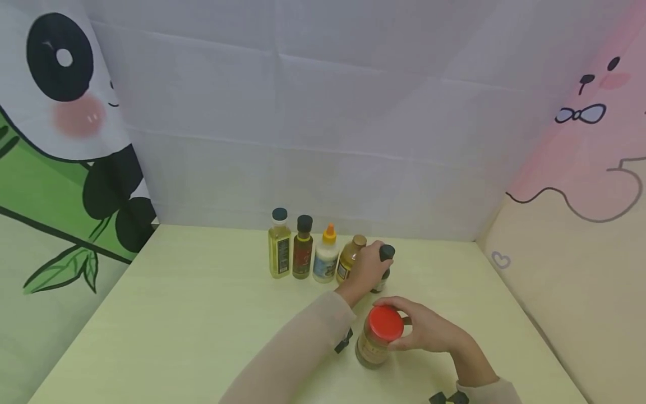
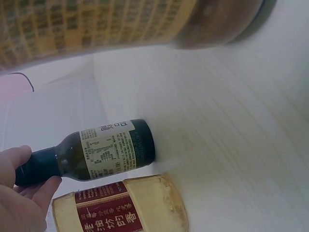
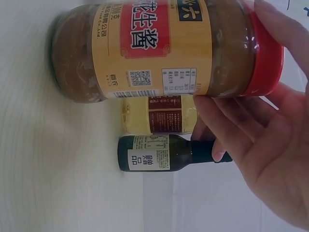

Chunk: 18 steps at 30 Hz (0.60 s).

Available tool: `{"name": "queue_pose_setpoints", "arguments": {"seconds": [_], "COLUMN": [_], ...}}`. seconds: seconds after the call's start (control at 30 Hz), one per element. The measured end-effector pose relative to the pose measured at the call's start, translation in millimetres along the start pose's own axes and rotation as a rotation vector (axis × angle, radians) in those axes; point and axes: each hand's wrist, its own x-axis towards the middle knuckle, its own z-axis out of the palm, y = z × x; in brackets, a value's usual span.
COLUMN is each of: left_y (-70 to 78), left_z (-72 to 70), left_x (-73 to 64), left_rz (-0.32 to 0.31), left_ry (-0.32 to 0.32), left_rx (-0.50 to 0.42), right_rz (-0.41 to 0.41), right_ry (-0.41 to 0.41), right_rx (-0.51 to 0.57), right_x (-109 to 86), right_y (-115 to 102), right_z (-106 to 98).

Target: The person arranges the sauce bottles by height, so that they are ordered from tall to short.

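At the right end of a row of bottles, my left hand (image 1: pixel 367 266) grips the dark cap of a small dark green bottle (image 2: pixel 108 152) with a pale label. That bottle stands upright beside a yellow oil bottle (image 2: pixel 154 198) with a dark red label and a gold-brown cap. Nearer to me, my right hand (image 1: pixel 429 325) holds a peanut butter jar (image 3: pixel 154 48) by its red lid (image 1: pixel 386 323), thumb and fingers round the upper part. The jar is brown with a yellow and red label and leans slightly in the head view. In the head view my left hand covers the dark bottle's middle.
Left of the yellow bottle stand a white squeeze bottle (image 1: pixel 326 259) with an orange tip, a dark-capped brown bottle (image 1: pixel 303 252) and a tall pale oil bottle (image 1: pixel 279 249). Behind them rises a white cloth wall (image 1: pixel 303 112). Printed side panels flank the pale table (image 1: pixel 151 325).
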Motion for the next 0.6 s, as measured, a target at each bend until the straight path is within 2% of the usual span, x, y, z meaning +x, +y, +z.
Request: {"name": "queue_pose_setpoints", "arguments": {"seconds": [0.13,0.3,0.47,0.6], "left_y": [1.2,0.7,1.7,4.0], "left_z": [0.3,1.5,1.4,0.4], "left_x": [-1.2,-3.4,-3.0,-1.2], "left_rz": [-0.004,-0.011,-0.010,-0.028], "left_ry": [0.001,-0.010,-0.013,-0.023], "left_rx": [0.012,0.020,0.014,0.042], "right_rz": [-0.011,0.016,0.025,0.021], "right_ry": [0.003,0.004,0.041,0.068], "right_rx": [0.003,0.004,-0.033,-0.050], "right_x": [-0.8,-0.9,0.1,1.3], "right_y": [0.3,-0.8,-1.3,-1.8], "right_z": [0.4,1.3,1.9,1.7]}}
